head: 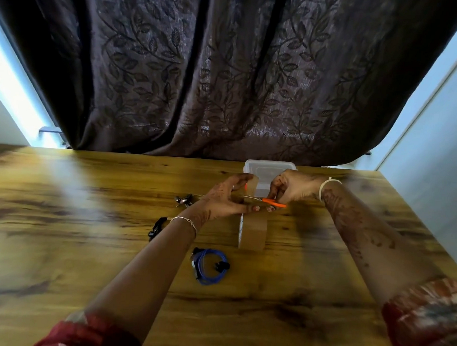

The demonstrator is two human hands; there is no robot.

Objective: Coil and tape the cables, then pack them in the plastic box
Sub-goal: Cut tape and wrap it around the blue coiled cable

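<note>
A brown tape roll (253, 234) stands on edge on the wooden table (84, 244). A strip of tape (253, 186) runs up from it, and my left hand (224, 199) holds that strip taut. My right hand (290, 188) grips orange-handled scissors (272, 201) whose blades point left at the strip. Nearer to me lies a coiled blue cable (209, 265). A black cable (156, 227) lies by my left wrist, and another dark cable (184, 199) rests further back. The clear plastic box (269, 170) sits behind my hands, partly hidden by them.
A dark leaf-patterned curtain (227, 79) hangs behind the table's far edge. Pale walls stand at both sides. The table's right edge runs diagonally beside my right arm.
</note>
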